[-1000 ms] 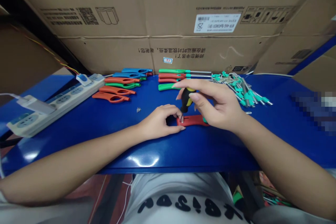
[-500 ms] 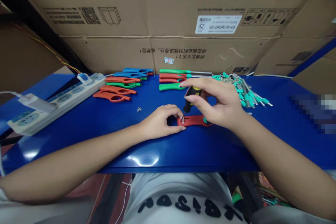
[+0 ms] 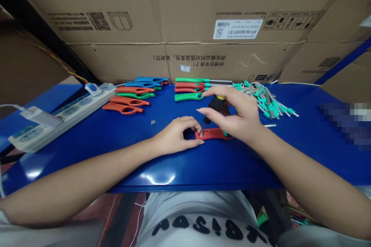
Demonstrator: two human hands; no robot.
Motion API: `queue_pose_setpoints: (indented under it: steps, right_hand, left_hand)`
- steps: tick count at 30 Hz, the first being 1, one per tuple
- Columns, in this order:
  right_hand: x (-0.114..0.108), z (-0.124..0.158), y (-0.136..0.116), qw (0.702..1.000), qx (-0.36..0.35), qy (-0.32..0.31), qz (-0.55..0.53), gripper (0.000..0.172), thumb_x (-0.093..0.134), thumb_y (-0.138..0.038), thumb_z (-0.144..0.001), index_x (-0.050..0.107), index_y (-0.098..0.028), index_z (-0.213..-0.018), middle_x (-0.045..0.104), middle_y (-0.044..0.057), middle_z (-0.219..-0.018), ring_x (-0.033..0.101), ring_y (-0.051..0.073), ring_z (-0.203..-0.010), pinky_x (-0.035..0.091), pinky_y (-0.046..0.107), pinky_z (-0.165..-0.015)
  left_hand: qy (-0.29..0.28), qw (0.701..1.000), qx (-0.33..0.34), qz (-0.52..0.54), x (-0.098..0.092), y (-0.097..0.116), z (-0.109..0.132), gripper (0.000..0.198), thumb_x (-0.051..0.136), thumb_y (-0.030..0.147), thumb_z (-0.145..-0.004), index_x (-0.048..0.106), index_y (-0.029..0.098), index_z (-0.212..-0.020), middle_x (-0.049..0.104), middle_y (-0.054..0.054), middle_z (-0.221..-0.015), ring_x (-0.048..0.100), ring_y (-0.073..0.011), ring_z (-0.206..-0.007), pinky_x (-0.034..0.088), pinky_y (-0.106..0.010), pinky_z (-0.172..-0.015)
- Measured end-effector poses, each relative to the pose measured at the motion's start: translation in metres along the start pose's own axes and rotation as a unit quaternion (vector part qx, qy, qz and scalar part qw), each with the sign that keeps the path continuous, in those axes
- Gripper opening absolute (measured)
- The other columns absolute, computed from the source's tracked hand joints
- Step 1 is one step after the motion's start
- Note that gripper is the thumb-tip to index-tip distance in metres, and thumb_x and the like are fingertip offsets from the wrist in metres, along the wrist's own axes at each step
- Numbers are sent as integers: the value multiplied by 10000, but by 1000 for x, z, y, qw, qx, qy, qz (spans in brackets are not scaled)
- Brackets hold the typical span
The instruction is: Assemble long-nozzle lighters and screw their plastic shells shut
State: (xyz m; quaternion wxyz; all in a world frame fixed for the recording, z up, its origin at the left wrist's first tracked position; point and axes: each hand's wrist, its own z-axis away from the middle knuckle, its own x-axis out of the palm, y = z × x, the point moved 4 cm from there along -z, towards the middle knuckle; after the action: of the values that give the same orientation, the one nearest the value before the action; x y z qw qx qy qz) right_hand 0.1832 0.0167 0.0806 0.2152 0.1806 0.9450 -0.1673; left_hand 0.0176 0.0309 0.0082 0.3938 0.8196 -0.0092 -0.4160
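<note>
A red lighter [image 3: 213, 134] with a teal part lies flat on the blue table, and my left hand [image 3: 179, 135] pinches its left end between thumb and fingers. My right hand [image 3: 239, 114] grips a black and yellow screwdriver [image 3: 216, 104], which leans to the right. The screwdriver's tip meets the lighter's left end beside my left fingertips. My right hand covers the lighter's right end, though a metal tube [image 3: 270, 125] shows beyond it. Left of my left hand sits a small heap of screws [image 3: 153, 122].
Orange, green and blue handle shells [image 3: 127, 102] lie at the back left, near a white power strip [image 3: 69, 112]. Assembled lighters [image 3: 189, 80] line the back middle. Metal tubes with teal parts [image 3: 271, 104] are piled to the right. A large cardboard box [image 3: 116, 54] stands behind.
The screwdriver handle and my right hand have tilted a little, with the tip still at the lighter's left end. My left hand keeps its hold. The whole view has shifted slightly.
</note>
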Motion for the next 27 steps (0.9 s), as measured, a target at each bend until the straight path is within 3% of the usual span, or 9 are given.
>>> queue_pose_setpoints:
  steps: [3,5,7,13,17,19,23,25,27]
  right_hand:
    - [-2,-2,-6,999,-35,-38,16,287,628,-362,-958,652,-205,-1197,746,83,-1118,718,182,-890,580,304,-816]
    - [-1,-4,-6,995,5,-89,-38,312,443,-310,-1044,609,-199,-1284,722,92,-1185,715,160,-878,576,313,-829]
    - [0,-6,-6,988,42,-110,-101,332,368,-267,-1062,607,-194,-1281,731,76,-1115,712,138,-829,575,299,-806]
    - [-4,-11,-10,999,-25,-42,-16,156,684,-355,-920,690,-201,-947,728,34,-843,688,162,-765,561,282,-736]
    - [-1,-9,-10,997,2,-69,-38,257,468,-310,-1032,667,-203,-1155,738,84,-1109,706,188,-1002,571,318,-877]
    - [2,-9,-7,989,50,-94,-98,328,376,-278,-1058,623,-195,-1258,732,83,-1132,712,170,-980,580,310,-856]
    - [2,-9,-2,993,59,-49,-89,199,592,-312,-976,682,-182,-1097,749,60,-986,711,150,-814,584,273,-756]
    - [0,-8,-4,999,19,-9,-31,182,707,-345,-900,701,-191,-997,755,56,-950,714,172,-835,585,290,-795]
    - [0,-7,-8,1000,-10,-15,-5,205,672,-356,-925,701,-199,-1053,763,65,-987,721,192,-905,581,317,-866]
  left_hand:
    - [7,1000,7,-3,1,-1,1,157,772,254,-831,646,187,-895,704,-1,-899,659,-165,-870,495,-292,-851]
    - [14,1000,8,-11,0,-1,1,176,780,261,-824,652,188,-920,707,-6,-922,659,-170,-877,499,-298,-853]
    - [17,1000,3,-16,0,-1,1,209,789,267,-813,660,191,-958,711,-12,-943,660,-180,-894,506,-308,-859]
    - [16,1000,-3,-6,1,-1,1,273,802,281,-802,676,184,-1024,729,-32,-983,669,-194,-914,520,-321,-865]
    - [16,1000,-6,-10,1,-2,0,259,797,317,-810,681,191,-1004,723,-30,-963,669,-196,-902,522,-325,-853]
    - [13,1000,-4,-12,0,-1,0,255,796,330,-814,681,193,-996,720,-27,-958,669,-194,-899,518,-321,-853]
    - [8,1000,-2,-13,1,0,0,257,804,311,-811,676,189,-998,716,-21,-955,665,-186,-902,510,-314,-859]
    - [8,1000,-2,-9,1,0,0,263,802,305,-811,675,188,-1009,717,-23,-962,665,-187,-909,513,-318,-864]
    - [12,1000,-5,-11,1,-1,0,262,801,314,-810,679,190,-1006,716,-26,-955,666,-191,-902,520,-324,-861]
